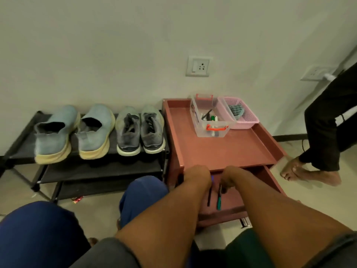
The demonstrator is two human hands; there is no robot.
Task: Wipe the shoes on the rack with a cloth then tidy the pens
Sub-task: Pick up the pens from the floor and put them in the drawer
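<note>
Two pairs of shoes stand on the black rack's top shelf [25, 146]: pale blue slip-ons [73, 132] and grey lace-up trainers [140, 130]. A checked cloth [236, 111] lies in the pink basket [249, 120]. A clear box [201, 130] with orange handles holds several pens. Both my hands reach into the open drawer [231, 209] of the red table [222, 149]. My left hand [197, 176] curls over the far end of a black pen [209, 198]. My right hand [230, 179] curls around the top of a green pen [219, 202]. My fingertips are hidden.
The red table stands right beside the rack against the white wall. Another person's leg and bare feet [309, 173] are on the floor to the right. My knees in blue trousers [143, 194] are in front of the rack. Two wall sockets [198, 66] sit above.
</note>
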